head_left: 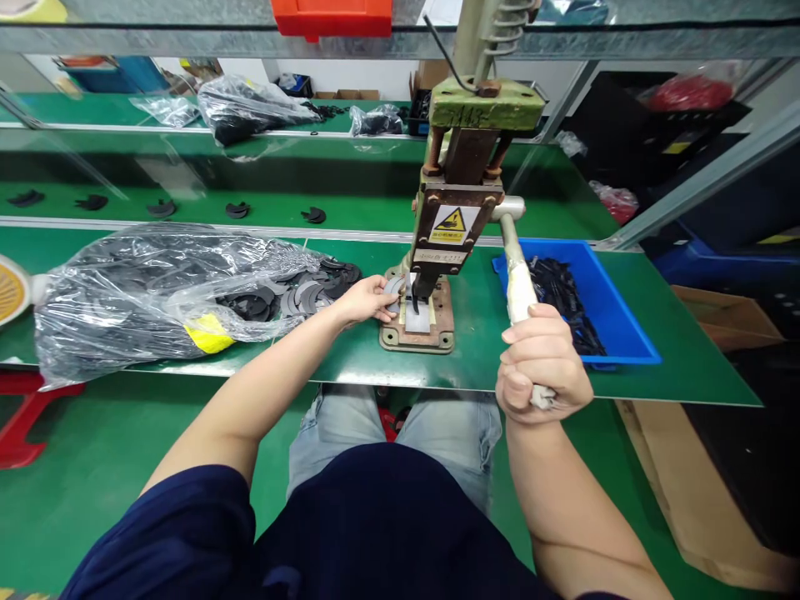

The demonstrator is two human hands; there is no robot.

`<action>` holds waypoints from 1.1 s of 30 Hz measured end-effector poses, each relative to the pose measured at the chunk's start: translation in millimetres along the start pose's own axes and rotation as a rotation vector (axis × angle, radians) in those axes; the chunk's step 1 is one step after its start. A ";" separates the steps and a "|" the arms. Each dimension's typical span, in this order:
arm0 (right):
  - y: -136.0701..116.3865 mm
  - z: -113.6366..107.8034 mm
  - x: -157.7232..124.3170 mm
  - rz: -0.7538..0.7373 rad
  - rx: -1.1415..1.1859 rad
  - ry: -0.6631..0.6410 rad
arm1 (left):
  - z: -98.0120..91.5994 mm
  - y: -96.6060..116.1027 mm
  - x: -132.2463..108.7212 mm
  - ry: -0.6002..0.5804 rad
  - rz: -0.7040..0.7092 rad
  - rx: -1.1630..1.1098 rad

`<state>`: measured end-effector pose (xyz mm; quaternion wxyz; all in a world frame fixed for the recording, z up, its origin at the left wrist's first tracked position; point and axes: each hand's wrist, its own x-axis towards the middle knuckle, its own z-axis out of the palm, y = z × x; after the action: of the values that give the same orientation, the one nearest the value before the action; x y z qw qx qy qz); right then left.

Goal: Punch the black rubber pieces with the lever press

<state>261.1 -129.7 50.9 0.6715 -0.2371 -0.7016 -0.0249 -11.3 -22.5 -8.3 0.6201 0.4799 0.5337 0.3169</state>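
- While my left hand [363, 301] pinches a grey part [394, 288] between thumb and fingers, my right hand [543, 367] is a fist round the lever [520, 296].
- Part is at the left side of the press [473, 154], over its base [447, 321]; can't tell if it touches.
- Lever slants up from my fist to the press's right side, pale wrap on it.
- Warning label [452, 225] on press front.
- Left on the bench [475, 358]: clear bag [125, 275], mouth toward press, grey and black curved pieces [306, 296] spilling out.
- Right: blue bin [625, 312], black bits [559, 292] inside, partly behind lever.
- Behind: five dark curved pieces [237, 210], spaced in a row.
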 end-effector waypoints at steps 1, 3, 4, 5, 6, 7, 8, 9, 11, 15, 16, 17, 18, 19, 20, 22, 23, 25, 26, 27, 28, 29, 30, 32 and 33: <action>-0.2 -0.3 0.2 0.006 -0.003 -0.003 | 6.2 -0.5 1.1 0.013 -0.003 -0.006; -1.3 -0.6 0.5 0.015 -0.005 -0.009 | 12.6 0.6 4.3 0.038 0.001 0.014; -1.9 -0.5 0.6 0.017 -0.002 -0.010 | 13.6 1.6 5.9 0.046 0.005 0.035; -2.4 -0.2 0.7 0.017 0.001 -0.008 | 13.7 2.4 7.3 0.051 0.011 0.057; -2.7 0.2 0.8 0.016 0.005 -0.003 | 13.3 3.0 8.4 0.055 0.021 0.080; -2.9 0.6 0.9 0.013 0.008 0.005 | 12.8 3.3 9.2 0.060 0.032 0.099; -2.9 1.0 0.9 0.008 0.013 0.015 | 12.3 3.4 9.6 0.065 0.046 0.114; -2.8 1.3 0.9 0.002 0.018 0.023 | 11.9 3.2 9.9 0.069 0.058 0.124; -2.4 1.3 0.7 -0.009 0.031 0.022 | 11.6 2.7 10.2 0.075 0.066 0.130; -2.1 -0.1 0.6 0.004 0.038 -0.004 | 10.5 3.7 12.5 0.060 0.015 0.113; -2.2 -0.3 0.8 0.008 0.029 -0.005 | 9.8 4.4 13.7 0.046 -0.009 0.109; -2.3 -0.4 1.1 0.011 0.017 -0.003 | 9.0 5.3 15.2 0.030 -0.036 0.106; -2.3 -0.3 1.3 0.011 0.005 0.000 | 8.1 6.2 16.9 0.016 -0.061 0.106; -2.4 -0.2 1.3 0.011 -0.007 0.002 | 7.2 7.2 18.7 0.003 -0.085 0.108; -2.4 -0.2 0.9 0.009 -0.015 0.004 | 6.2 8.2 20.6 -0.008 -0.107 0.111; -2.5 -0.3 -1.0 0.009 -0.020 0.007 | 4.3 10.2 24.6 -0.033 -0.152 0.110; -2.8 -0.3 -2.1 0.011 -0.019 0.005 | 3.4 11.3 26.5 -0.046 -0.181 0.103; -3.5 0.2 -2.1 0.008 -0.008 -0.005 | 1.9 13.3 29.6 -0.072 -0.244 0.075; -4.1 1.1 0.7 0.007 0.001 -0.009 | 1.4 14.2 30.6 -0.080 -0.271 0.059; -4.6 2.6 6.3 0.007 0.018 -0.007 | 1.3 15.0 31.2 -0.085 -0.290 0.046; -5.2 4.6 15.3 -0.002 0.049 0.012 | 1.5 15.5 31.3 -0.085 -0.300 0.037; -5.6 7.1 28.0 -0.019 0.095 0.051 | 2.0 15.7 30.9 -0.080 -0.303 0.031; -5.9 9.6 44.1 -0.039 0.142 0.104 | 3.0 15.6 30.0 -0.071 -0.300 0.026; -5.3 13.7 82.3 -0.053 0.235 0.193 | 5.8 14.2 26.7 -0.049 -0.278 0.012; -4.2 14.5 101.1 -0.009 0.266 0.161 | 7.4 13.1 24.6 -0.041 -0.262 0.000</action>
<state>247.5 -98.1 147.2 0.7510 -0.1404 -0.6435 0.0463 3.0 2.3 -5.1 0.6669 0.4124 0.5790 0.2235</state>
